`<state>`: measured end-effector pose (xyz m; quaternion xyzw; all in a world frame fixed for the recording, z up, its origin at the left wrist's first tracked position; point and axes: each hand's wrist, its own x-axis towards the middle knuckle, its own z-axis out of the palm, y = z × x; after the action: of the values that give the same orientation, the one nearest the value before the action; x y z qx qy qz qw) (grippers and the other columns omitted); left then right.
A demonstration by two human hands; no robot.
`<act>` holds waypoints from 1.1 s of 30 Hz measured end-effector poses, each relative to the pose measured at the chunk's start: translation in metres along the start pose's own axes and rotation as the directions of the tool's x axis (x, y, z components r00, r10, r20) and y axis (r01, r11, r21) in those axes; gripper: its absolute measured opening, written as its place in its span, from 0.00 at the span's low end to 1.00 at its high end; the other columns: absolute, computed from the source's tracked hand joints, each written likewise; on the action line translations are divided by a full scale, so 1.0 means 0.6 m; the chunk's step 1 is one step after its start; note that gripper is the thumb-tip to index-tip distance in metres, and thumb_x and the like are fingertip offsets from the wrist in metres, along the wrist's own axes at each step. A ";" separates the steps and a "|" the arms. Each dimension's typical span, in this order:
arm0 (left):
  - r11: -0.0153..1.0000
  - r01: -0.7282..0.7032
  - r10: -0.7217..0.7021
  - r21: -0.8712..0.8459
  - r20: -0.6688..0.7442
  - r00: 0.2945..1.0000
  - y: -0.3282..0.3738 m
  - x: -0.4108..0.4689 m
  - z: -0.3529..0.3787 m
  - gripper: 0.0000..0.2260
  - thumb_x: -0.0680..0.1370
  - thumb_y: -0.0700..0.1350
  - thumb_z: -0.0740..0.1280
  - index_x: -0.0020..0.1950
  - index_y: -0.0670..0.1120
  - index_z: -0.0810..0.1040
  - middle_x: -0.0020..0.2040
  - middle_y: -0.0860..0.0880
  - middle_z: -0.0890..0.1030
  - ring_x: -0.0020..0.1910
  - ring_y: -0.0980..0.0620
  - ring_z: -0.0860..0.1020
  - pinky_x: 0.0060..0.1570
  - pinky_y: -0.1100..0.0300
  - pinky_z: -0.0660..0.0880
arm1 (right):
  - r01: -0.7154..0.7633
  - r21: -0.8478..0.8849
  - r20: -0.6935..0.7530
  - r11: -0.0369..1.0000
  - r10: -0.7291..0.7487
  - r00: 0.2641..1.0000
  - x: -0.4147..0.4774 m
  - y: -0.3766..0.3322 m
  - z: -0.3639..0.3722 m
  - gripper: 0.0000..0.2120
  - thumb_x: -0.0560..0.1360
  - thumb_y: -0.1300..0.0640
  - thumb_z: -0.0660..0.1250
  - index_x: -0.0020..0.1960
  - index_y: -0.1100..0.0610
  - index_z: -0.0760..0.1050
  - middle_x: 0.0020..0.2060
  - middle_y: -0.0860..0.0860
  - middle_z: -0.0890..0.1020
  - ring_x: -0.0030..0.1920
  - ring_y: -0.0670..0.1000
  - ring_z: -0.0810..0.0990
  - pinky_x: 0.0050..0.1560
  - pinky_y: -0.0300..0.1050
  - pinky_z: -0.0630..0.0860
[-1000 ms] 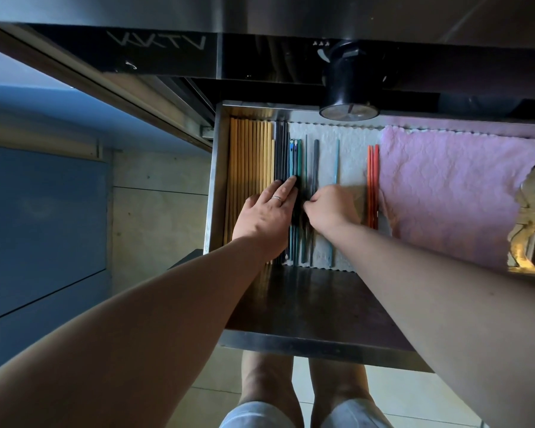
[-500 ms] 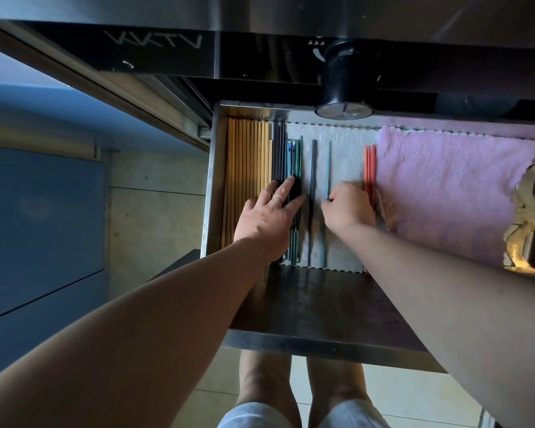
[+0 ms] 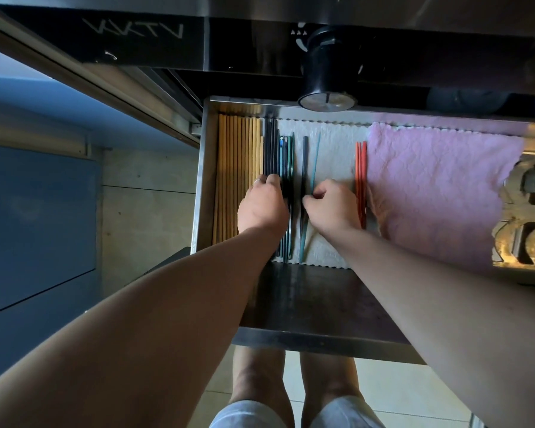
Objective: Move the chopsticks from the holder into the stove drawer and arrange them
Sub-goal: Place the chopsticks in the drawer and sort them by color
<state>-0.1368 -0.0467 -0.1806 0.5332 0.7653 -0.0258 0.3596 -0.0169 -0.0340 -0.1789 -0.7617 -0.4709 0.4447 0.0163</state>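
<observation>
In the open stove drawer (image 3: pixel 203 180) the chopsticks lie lengthwise in groups on a white liner (image 3: pixel 337 149). Wooden chopsticks (image 3: pixel 238 156) are at the far left, then dark chopsticks (image 3: pixel 270 149), then green and teal chopsticks (image 3: pixel 286 159). A single dark chopstick (image 3: pixel 305 162) and a thin teal chopstick (image 3: pixel 315 159) lie apart in the middle. Orange chopsticks (image 3: pixel 360 168) are further right. My left hand (image 3: pixel 261 208) curls its fingers down over the dark group. My right hand (image 3: pixel 332 205) pinches the thin teal chopstick. The holder is not in view.
A pink cloth (image 3: pixel 439 193) covers the drawer's right part. A black stove knob (image 3: pixel 326 75) juts out above the drawer's back edge. The drawer's steel front rim (image 3: pixel 322 345) is above my legs. A metal grate (image 3: pixel 525 230) sits at the far right.
My left hand's fingers have gone from flat to curled over the dark chopsticks. My right hand went right toward the orange ones, then came back onto the thin teal chopstick, which now lies tilted.
</observation>
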 end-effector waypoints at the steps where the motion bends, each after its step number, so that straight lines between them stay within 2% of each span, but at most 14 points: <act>1: 1.000 0.014 -0.014 -0.008 0.000 1.000 0.001 0.000 0.001 0.15 0.78 0.38 0.64 0.64 0.46 0.72 0.61 0.45 0.74 0.55 0.43 0.76 0.49 0.50 0.75 | 0.015 0.027 0.005 1.000 -0.015 1.000 -0.001 -0.002 0.001 0.05 0.73 0.58 0.67 0.47 0.58 0.78 0.39 0.51 0.80 0.40 0.52 0.77 0.38 0.40 0.70; 5: 0.997 0.025 -0.025 -0.068 0.004 1.000 -0.010 -0.004 0.001 0.18 0.77 0.37 0.64 0.66 0.48 0.72 0.64 0.46 0.72 0.56 0.44 0.76 0.44 0.53 0.74 | 0.042 0.041 0.073 0.998 -0.045 0.996 0.001 -0.015 0.004 0.05 0.73 0.58 0.67 0.47 0.57 0.80 0.41 0.52 0.83 0.43 0.53 0.81 0.45 0.44 0.77; 9: 0.993 0.019 -0.018 -0.112 0.013 1.000 -0.029 -0.011 -0.005 0.18 0.78 0.37 0.63 0.67 0.48 0.73 0.67 0.46 0.71 0.58 0.44 0.76 0.45 0.57 0.73 | 0.043 -0.039 0.136 0.998 -0.038 0.990 0.012 -0.030 0.020 0.08 0.74 0.58 0.67 0.44 0.62 0.82 0.40 0.57 0.84 0.41 0.55 0.81 0.39 0.43 0.76; 12: 0.991 0.024 -0.023 -0.132 0.008 1.000 -0.035 -0.013 -0.012 0.18 0.78 0.38 0.62 0.67 0.48 0.73 0.67 0.47 0.72 0.58 0.46 0.76 0.45 0.59 0.71 | 0.024 -0.062 0.163 0.998 -0.013 0.987 0.021 -0.039 0.032 0.10 0.75 0.59 0.66 0.37 0.63 0.80 0.29 0.55 0.79 0.29 0.51 0.74 0.28 0.38 0.66; 14: 0.990 0.023 -0.022 -0.140 0.008 1.000 -0.037 -0.013 -0.015 0.17 0.78 0.38 0.62 0.67 0.48 0.74 0.65 0.48 0.73 0.56 0.47 0.76 0.44 0.60 0.70 | 0.016 -0.080 0.167 0.997 -0.002 0.986 0.027 -0.042 0.039 0.12 0.75 0.59 0.67 0.33 0.58 0.76 0.26 0.50 0.74 0.26 0.48 0.71 0.25 0.37 0.62; 20: 0.994 0.005 -0.002 -0.108 0.025 1.000 -0.040 -0.007 -0.016 0.18 0.78 0.37 0.61 0.67 0.48 0.74 0.66 0.47 0.72 0.53 0.47 0.77 0.42 0.59 0.71 | 0.029 -0.126 0.126 0.992 -0.013 0.992 0.037 -0.036 0.048 0.09 0.75 0.55 0.70 0.36 0.56 0.78 0.30 0.49 0.78 0.30 0.48 0.75 0.27 0.38 0.64; 24: 0.995 -0.049 0.054 -0.092 0.046 0.998 -0.043 -0.011 -0.017 0.24 0.79 0.37 0.59 0.73 0.53 0.69 0.67 0.46 0.70 0.57 0.43 0.77 0.51 0.51 0.78 | 0.081 -0.117 0.109 0.990 -0.068 0.992 0.033 -0.031 0.046 0.04 0.75 0.56 0.69 0.42 0.55 0.77 0.37 0.50 0.80 0.38 0.52 0.79 0.35 0.41 0.72; 29: 0.989 -0.139 0.134 0.041 0.111 0.985 -0.049 -0.009 -0.017 0.30 0.79 0.35 0.57 0.76 0.59 0.62 0.66 0.47 0.69 0.59 0.43 0.75 0.50 0.48 0.79 | 0.111 -0.171 0.105 0.979 -0.094 0.990 0.031 -0.026 0.047 0.02 0.76 0.56 0.68 0.44 0.53 0.77 0.39 0.50 0.81 0.37 0.51 0.78 0.31 0.39 0.67; 33: 0.971 -0.166 0.143 0.171 0.139 0.980 -0.046 -0.004 -0.021 0.30 0.79 0.36 0.57 0.77 0.60 0.60 0.69 0.46 0.68 0.63 0.41 0.72 0.57 0.47 0.76 | 0.095 -0.231 0.084 0.968 -0.078 0.993 0.034 -0.026 0.051 0.03 0.76 0.54 0.68 0.44 0.53 0.76 0.37 0.50 0.80 0.37 0.52 0.79 0.31 0.41 0.67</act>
<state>-0.1659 -0.0549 -0.1793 0.6190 0.6919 -0.1008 0.3577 -0.0456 -0.0227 -0.2039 -0.7201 -0.5532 0.4127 -0.0719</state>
